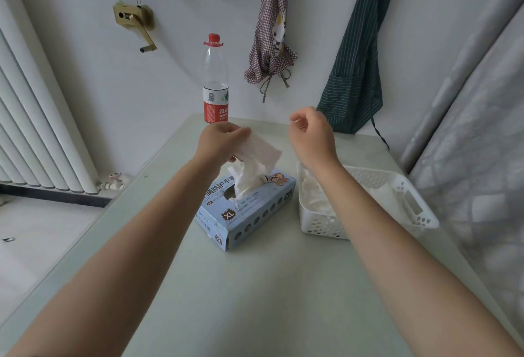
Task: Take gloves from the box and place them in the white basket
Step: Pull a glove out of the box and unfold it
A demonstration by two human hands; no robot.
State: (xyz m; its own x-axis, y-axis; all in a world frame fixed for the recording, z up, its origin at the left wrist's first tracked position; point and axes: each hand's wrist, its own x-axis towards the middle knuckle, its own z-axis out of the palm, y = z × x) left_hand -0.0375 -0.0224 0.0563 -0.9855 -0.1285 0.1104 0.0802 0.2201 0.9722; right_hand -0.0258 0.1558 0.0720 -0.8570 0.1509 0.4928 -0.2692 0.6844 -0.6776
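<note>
A blue glove box [255, 214] lies on the pale green table, its top opening facing up. My left hand [219, 141] grips a white glove [259, 152] and holds it just above the box, with more white glove material trailing down into the opening. My right hand [310, 132] hovers above and behind the white basket [411, 209], fingers loosely curled and holding nothing. The basket stands right of the box and has white gloves [314, 197] lying in its left part.
A clear plastic bottle [215, 81] with a red cap stands at the table's far edge. Aprons [357, 67] hang on the wall behind. A radiator [34, 129] is at the left and a patterned curtain [482, 158] at the right.
</note>
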